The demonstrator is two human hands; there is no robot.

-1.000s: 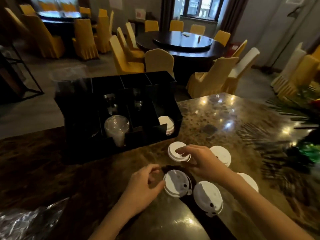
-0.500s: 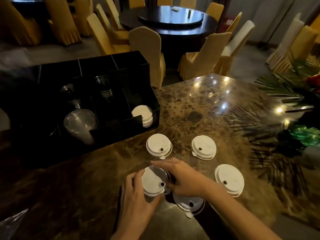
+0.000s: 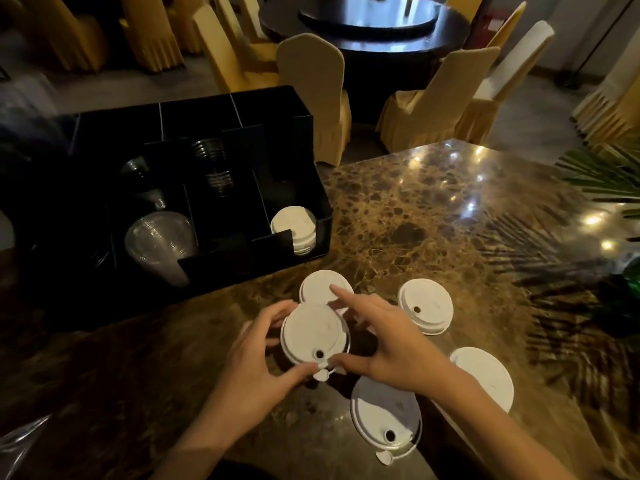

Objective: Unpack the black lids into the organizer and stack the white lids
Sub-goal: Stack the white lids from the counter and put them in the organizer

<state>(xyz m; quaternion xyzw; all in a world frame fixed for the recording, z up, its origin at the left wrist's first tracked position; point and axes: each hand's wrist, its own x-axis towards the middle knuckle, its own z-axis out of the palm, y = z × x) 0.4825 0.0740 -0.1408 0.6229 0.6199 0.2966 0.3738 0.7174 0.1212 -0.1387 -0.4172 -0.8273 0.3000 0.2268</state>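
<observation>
Both hands pinch one white lid (image 3: 313, 336) by its rim — left hand (image 3: 256, 362) and right hand (image 3: 391, 344) — just in front of the black organizer (image 3: 313, 147). Its dangling plug tab could snag, or the lid could land skewed on the lid behind — a leaning stack.

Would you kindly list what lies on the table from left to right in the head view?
Plastic wrap → black organizer → left hand → held white lid → right hand → far-right white lid.
</observation>
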